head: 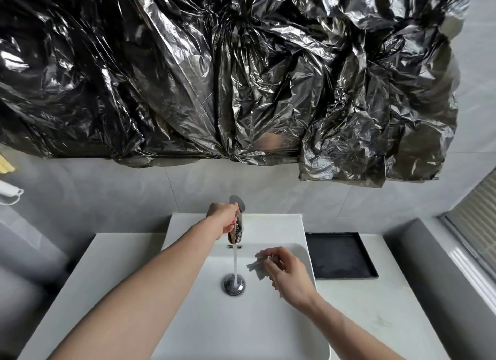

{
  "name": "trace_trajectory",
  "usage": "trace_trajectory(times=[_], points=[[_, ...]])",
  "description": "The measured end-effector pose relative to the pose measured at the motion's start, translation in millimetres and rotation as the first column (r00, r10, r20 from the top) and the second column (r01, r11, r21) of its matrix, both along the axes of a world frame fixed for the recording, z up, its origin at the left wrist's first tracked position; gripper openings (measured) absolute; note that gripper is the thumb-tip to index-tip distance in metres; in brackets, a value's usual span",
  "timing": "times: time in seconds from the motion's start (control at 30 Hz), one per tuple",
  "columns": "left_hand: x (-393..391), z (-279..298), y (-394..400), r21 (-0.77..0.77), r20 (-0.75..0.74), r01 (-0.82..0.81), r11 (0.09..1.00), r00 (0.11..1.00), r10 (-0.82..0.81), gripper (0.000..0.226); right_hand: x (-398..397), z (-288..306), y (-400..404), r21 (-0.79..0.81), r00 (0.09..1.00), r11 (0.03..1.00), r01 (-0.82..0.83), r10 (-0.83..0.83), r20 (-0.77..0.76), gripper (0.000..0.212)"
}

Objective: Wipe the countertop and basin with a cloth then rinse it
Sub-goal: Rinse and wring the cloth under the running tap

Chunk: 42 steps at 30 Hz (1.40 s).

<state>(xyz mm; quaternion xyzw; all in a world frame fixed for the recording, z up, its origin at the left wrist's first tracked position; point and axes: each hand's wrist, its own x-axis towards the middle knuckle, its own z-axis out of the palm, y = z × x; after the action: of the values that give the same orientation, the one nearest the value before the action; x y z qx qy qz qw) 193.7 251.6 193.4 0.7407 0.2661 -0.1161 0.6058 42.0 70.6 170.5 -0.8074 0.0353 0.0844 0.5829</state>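
Left hand [222, 217] wraps chrome tap handle [237, 225] at back edge of white rectangular ceramic basin [188, 319], likely setting flow. Thin water stream [234, 263] falls onto round chrome drain [234, 284]. Right hand [287, 272] pinches small crumpled white cloth [256, 267] just beside stream (ready for rinsing, seemingly). Pale stone countertop [362, 319] at right carries black square tray [338, 255].

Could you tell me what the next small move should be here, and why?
Probably bring the right hand leftward, putting the cloth under the water stream. The left hand holds the faucet, water is running, and the cloth sits just beside the stream.
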Motion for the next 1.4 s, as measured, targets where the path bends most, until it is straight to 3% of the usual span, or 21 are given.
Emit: trace_trajectory(times=[0.2, 0.3, 0.4, 0.47, 0.53, 0.63, 0.73, 1.03, 1.13, 1.23, 1.33, 1.4], points=[[-58.1, -6.6, 11.4, 0.111, 0.119, 0.126, 0.986, 0.983, -0.139, 0.017, -1.7, 3.1, 6.5, 0.179, 0.998, 0.983, 0.04, -0.03, -0.062, 0.019], [-105.9, -24.1, 21.4, 0.179, 0.176, 0.23, 0.956, 0.949, -0.262, 0.023, -4.5, 4.3, 8.9, 0.151, 1.0, 0.988, 0.014, -0.012, -0.016, 0.024], [-145.5, -34.5, 21.0, 0.082, 0.214, 0.385, 0.919, 0.894, -0.393, 0.037, -4.9, 7.3, 13.6, 0.172, 0.998, 0.983, -0.065, 0.066, 0.001, 0.025], [-160.5, -38.2, 20.3, 0.095, 0.244, 0.442, 0.892, 0.858, -0.451, 0.047, -6.6, 11.9, 17.7, 0.119, 0.992, 0.985, -0.126, 0.125, 0.014, 0.026], [-167.9, -43.0, 22.8, 0.147, 0.28, 0.435, 0.889, 0.844, -0.459, 0.039, -10.4, 16.3, 20.5, 0.059, 0.984, 0.983, -0.177, 0.175, 0.03, 0.027], [-173.4, -46.3, 29.8, 0.287, 0.311, 0.337, 0.897, 0.853, -0.42, 0.004, -16.4, 17.7, 21.3, 0.019, 0.978, 0.982, -0.19, 0.188, 0.089, 0.029], [-175.3, -42.9, 39.2, 0.39, 0.378, 0.237, 0.89, 0.84, -0.389, 0.018, -21.6, 15.0, 16.3, -0.036, 0.976, 0.989, -0.146, 0.15, 0.16, 0.024], [-182.6, -19.4, 48.1, 0.414, 0.41, 0.314, 0.854, 0.774, -0.483, 0.013, -33.2, 5.2, 15.6, -0.137, 0.981, 0.986, -0.093, 0.114, 0.154, 0.012], [-184.2, -17.2, 51.0, 0.475, 0.39, 0.34, 0.811, 0.745, -0.541, 0.009, -35.5, 6.8, 16.1, -0.192, 0.969, 0.965, -0.18, 0.208, 0.135, 0.025], [-187.1, -18.6, 56.1, 0.546, 0.346, 0.374, 0.75, 0.715, -0.608, 0.009, -33.9, 10.1, 15.3, -0.255, 0.954, 0.945, -0.204, 0.251, 0.165, 0.019], [-186.4, -24.5, 64.9, 0.642, 0.227, 0.394, 0.657, 0.721, -0.654, 0.013, -28.7, 11.4, 15.7, -0.289, 0.946, 0.932, -0.218, 0.274, 0.172, 0.014], [-183.6, -28.1, 68.8, 0.628, 0.14, 0.44, 0.642, 0.747, -0.649, 0.02, -26.4, 12.0, 16.5, -0.318, 0.936, 0.919, -0.235, 0.302, 0.18, 0.022]])
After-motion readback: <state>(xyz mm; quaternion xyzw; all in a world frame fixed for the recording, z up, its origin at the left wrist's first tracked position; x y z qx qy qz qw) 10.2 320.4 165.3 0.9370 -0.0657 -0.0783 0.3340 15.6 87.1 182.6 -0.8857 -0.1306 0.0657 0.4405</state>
